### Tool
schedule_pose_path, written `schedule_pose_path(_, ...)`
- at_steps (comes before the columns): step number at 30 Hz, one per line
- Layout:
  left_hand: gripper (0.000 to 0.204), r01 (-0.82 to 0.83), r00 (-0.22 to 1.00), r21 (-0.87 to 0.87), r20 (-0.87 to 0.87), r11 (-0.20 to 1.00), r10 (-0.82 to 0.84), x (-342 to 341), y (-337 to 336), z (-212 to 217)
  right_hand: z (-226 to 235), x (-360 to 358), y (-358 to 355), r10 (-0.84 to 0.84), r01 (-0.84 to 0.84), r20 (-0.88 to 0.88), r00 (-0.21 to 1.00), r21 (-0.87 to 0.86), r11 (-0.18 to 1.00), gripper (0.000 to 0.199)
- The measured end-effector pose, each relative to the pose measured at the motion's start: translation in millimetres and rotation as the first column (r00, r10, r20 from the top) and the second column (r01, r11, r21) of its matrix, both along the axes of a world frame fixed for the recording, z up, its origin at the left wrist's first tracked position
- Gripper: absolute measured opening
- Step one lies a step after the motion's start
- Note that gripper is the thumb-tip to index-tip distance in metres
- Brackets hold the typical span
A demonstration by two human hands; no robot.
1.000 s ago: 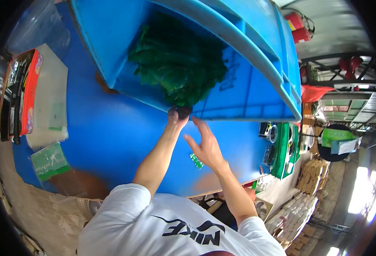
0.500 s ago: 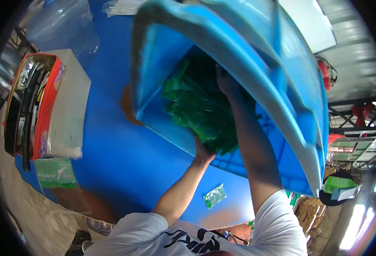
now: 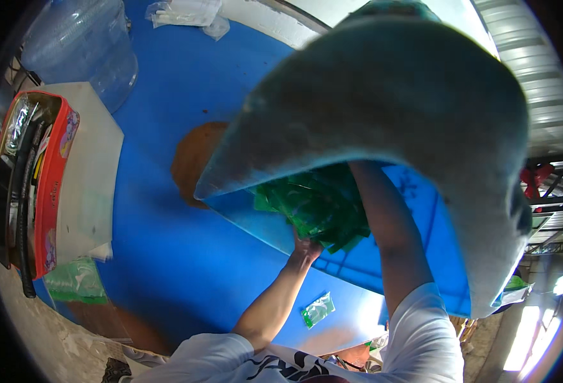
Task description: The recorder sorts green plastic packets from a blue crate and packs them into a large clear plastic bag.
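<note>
Dozens of green packets (image 3: 316, 207) lie heaped low inside the tipped blue crate (image 3: 383, 121), whose pale rim arches over most of the view. The left hand (image 3: 305, 247) sits at the crate's lower edge, touching the bottom of the heap; how far its fingers are closed, and whether they grip any packet, I cannot tell, since they are tucked under the packets. The right forearm (image 3: 387, 223) runs up into the crate and the right hand is hidden behind the rim, so nothing can be said of its grip. To draw the heap out well, I judge the crate should stay tilted and steady while the packets are raked down in handfuls, not pinched singly. One stray packet (image 3: 318, 309) lies on the blue table (image 3: 160, 255) nearby; a red box (image 3: 51, 185) and a clear water jug (image 3: 80, 48) stand well apart to the left.
</note>
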State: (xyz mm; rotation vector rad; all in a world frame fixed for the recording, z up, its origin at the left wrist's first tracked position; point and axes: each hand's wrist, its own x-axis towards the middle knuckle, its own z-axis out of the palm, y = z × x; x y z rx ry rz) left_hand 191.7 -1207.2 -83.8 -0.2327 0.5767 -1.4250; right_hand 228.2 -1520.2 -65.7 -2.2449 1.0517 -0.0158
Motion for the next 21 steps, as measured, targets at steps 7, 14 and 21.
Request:
schedule_pose_path(7,0.062,-0.078,0.993,-0.098,-0.092,0.992,0.069,-17,-15,-10,32,-140,49,0.005,-0.002,-0.065,0.998,0.046,0.999,0.088)
schedule_pose_path(14,0.06,-0.16,0.984,-0.139,-0.1,0.977,0.147,2,-1,-19,-8,-50,71,0.041,-0.035,-0.042,0.998,0.141,0.989,0.089)
schedule_pose_path(21,0.053,0.022,0.986,-0.165,0.164,0.986,0.005,47,88,-4,-18,-50,175,-0.123,0.102,0.062,0.99,0.266,0.959,0.091)
